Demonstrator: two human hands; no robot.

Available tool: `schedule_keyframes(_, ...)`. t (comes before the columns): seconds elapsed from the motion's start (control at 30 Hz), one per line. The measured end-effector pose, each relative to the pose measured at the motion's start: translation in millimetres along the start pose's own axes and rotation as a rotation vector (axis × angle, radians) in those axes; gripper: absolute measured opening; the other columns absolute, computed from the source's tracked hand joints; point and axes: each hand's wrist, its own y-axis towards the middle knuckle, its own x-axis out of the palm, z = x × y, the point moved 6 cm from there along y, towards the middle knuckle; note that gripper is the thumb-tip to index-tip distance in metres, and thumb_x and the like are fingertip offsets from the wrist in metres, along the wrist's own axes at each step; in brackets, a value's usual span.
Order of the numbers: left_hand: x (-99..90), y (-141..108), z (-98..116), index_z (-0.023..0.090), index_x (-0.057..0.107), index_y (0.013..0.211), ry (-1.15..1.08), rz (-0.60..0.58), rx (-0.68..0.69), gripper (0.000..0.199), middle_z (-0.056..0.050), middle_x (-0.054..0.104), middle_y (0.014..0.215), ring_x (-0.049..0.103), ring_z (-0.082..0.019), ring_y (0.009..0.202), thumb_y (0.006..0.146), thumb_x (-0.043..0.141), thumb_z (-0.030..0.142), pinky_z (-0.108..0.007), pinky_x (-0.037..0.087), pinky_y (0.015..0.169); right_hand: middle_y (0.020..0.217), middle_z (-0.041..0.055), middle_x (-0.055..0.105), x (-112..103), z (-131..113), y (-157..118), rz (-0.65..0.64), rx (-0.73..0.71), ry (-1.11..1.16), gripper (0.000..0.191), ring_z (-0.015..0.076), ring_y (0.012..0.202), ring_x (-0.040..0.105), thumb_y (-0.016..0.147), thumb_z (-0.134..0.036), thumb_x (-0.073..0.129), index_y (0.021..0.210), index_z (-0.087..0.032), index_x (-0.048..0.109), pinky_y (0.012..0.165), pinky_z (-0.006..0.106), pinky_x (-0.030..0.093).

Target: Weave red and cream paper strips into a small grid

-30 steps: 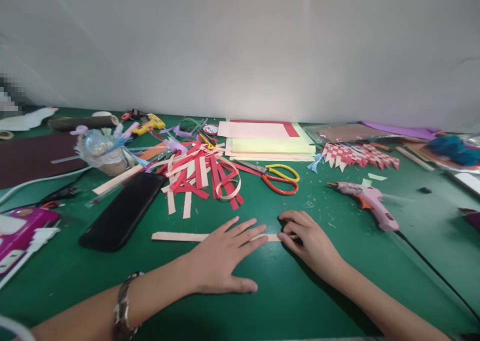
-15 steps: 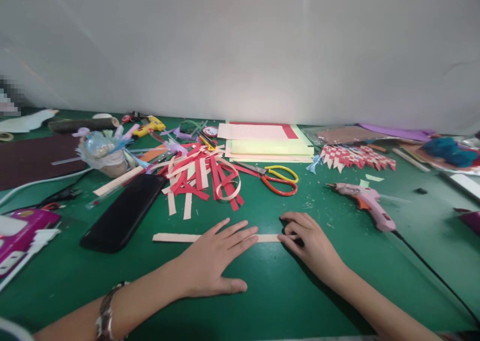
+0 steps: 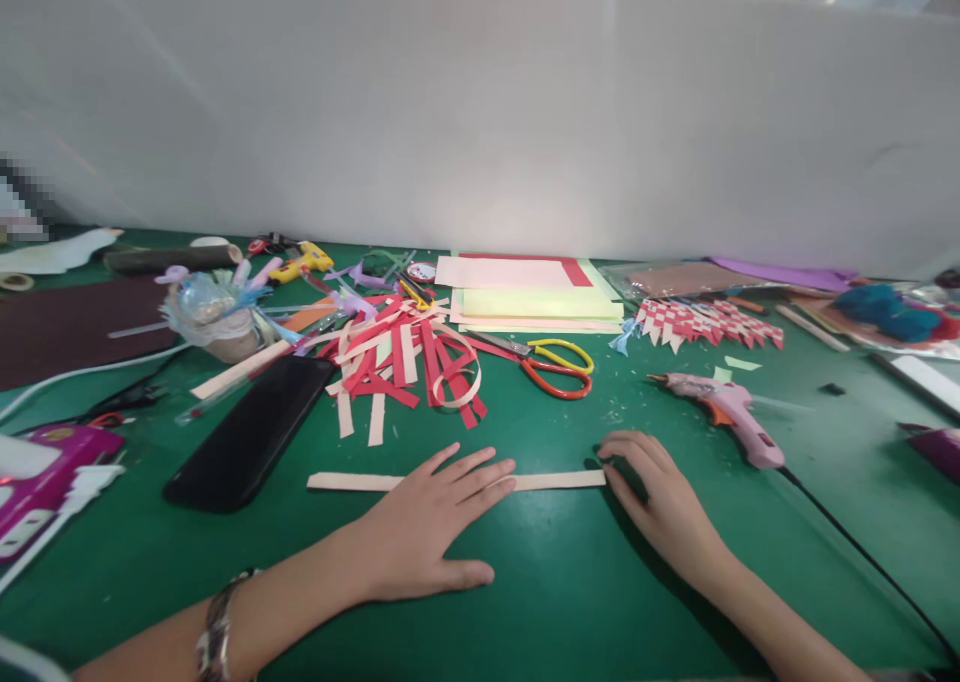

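Observation:
A long pale paper strip (image 3: pixel 562 481) lies across the green table in front of me. My left hand (image 3: pixel 442 522) rests flat over its middle, palm down, fingers spread and thumb stretched toward the right. Part of the strip is hidden beneath that hand. At the strip's right end is my right hand (image 3: pixel 656 492), its fingers loosely curled. A gap shows between thumb and fingers, and the thumb tip is beside or touching the strip's end. Beyond my hands, red and pale paper strips (image 3: pixel 409 357) form a loose heap, with scissors (image 3: pixel 559 367) with yellow and orange handles beside it.
A black phone (image 3: pixel 251 432) lies left of the strip. On the right is a pink glue gun (image 3: pixel 724 412) with a trailing cord. Paper sheets (image 3: pixel 536 307) and a red-and-white woven paper piece (image 3: pixel 709 322) lie at the back, before a pale wall (image 3: pixel 480 112).
My right hand has moved right along the strip to its end, uncovering the end, and its fingers have loosened. My left hand stays in place. The camera view has tilted slightly.

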Motion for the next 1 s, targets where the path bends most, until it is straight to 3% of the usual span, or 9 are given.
schedule_keyframes(0.13, -7.8, 3.8, 2.8, 0.029, 0.024, 0.139, 0.027, 0.041, -0.001, 0.060, 0.000, 0.027, 0.145, 0.027, -0.025, 0.130, 0.087, 0.028, 0.058, -0.040, 0.017, 0.107, 0.107, 0.0085, 0.058, 4.1, -30.5, 10.5, -0.126, -0.181, 0.006, 0.025, 0.0212, 0.099, 0.054, 0.083, -0.020, 0.049, 0.108, -0.023, 0.050, 0.082, 0.036, 0.046)
schedule_keyframes(0.23, -14.4, 11.2, 6.2, 0.024, 0.037, 0.133, 0.069, 0.119, 0.014, 0.056, -0.004, 0.042, 0.136, 0.039, -0.025, 0.120, 0.087, 0.033, 0.056, -0.037, 0.028, 0.101, 0.100, 0.0059, 0.061, 16.1, -43.9, 17.7, -0.247, -0.295, -0.054, 0.020, 0.0186, 0.089, 0.057, 0.083, -0.022, 0.052, 0.102, -0.024, 0.055, 0.074, 0.032, 0.048)
schedule_keyframes(0.4, -19.6, 28.6, 9.6, 0.018, 0.046, 0.120, 0.231, 0.161, -0.030, 0.043, -0.009, 0.057, 0.107, 0.053, -0.024, 0.093, 0.086, 0.044, 0.045, -0.031, 0.044, 0.074, 0.079, 0.0040, 0.061, 29.0, -49.2, 24.1, -0.189, -0.460, -0.296, 0.018, 0.0162, 0.069, 0.056, 0.090, -0.015, 0.041, 0.087, -0.019, 0.059, 0.064, 0.030, 0.043)
schedule_keyframes(0.57, -22.2, 38.2, 4.2, 0.017, 0.058, 0.093, 0.120, 0.108, -0.144, 0.024, -0.003, 0.059, 0.087, 0.058, -0.016, 0.074, 0.092, 0.037, 0.028, -0.024, 0.043, 0.061, 0.078, 0.0039, 0.060, 25.6, -55.2, 31.5, -0.203, -0.441, -0.289, 0.017, 0.0166, 0.070, 0.055, 0.088, -0.014, 0.042, 0.084, -0.018, 0.057, 0.063, 0.030, 0.041)
schedule_keyframes(0.7, -31.4, 35.5, -1.9, 0.018, 0.059, 0.085, -0.074, 0.172, -0.171, 0.024, -0.001, 0.061, 0.084, 0.058, -0.015, 0.076, 0.091, 0.039, 0.029, -0.022, 0.041, 0.064, 0.091, 0.0070, 0.062, 18.0, -70.1, 35.1, -0.122, -0.515, -0.331, 0.015, 0.0200, 0.083, 0.056, 0.087, -0.020, 0.046, 0.097, -0.017, 0.056, 0.081, 0.036, 0.040)
schedule_keyframes(0.77, -38.3, 32.2, -2.5, 0.017, 0.058, 0.084, -0.185, 0.186, -0.158, 0.021, 0.000, 0.061, 0.082, 0.057, -0.013, 0.074, 0.089, 0.040, 0.025, -0.021, 0.040, 0.063, 0.086, 0.0063, 0.063, 17.5, -77.3, 35.5, -0.076, -0.589, -0.416, 0.015, 0.0195, 0.079, 0.056, 0.087, -0.014, 0.044, 0.095, -0.017, 0.056, 0.085, 0.037, 0.037)
schedule_keyframes(0.87, -50.2, 26.2, 1.3, 0.016, 0.058, 0.079, -0.279, 0.165, -0.130, 0.020, 0.001, 0.060, 0.077, 0.055, -0.011, 0.069, 0.088, 0.041, 0.023, -0.019, 0.038, 0.060, 0.070, 0.0030, 0.060, 18.7, -82.0, 39.2, -0.086, -0.622, -0.444, 0.020, 0.0165, 0.065, 0.055, 0.088, -0.009, 0.039, 0.082, -0.017, 0.057, 0.071, 0.033, 0.038)
schedule_keyframes(1.0, -63.8, 20.1, 6.2, 0.018, 0.060, 0.085, -0.234, 0.202, -0.156, 0.027, 0.000, 0.061, 0.083, 0.057, -0.012, 0.073, 0.089, 0.040, 0.036, -0.020, 0.037, 0.060, 0.065, 0.0007, 0.061, 24.5, -80.0, 49.0, -0.319, -0.514, -0.366, 0.021, 0.0138, 0.053, 0.053, 0.090, -0.024, 0.043, 0.076, -0.018, 0.056, 0.052, 0.028, 0.029)
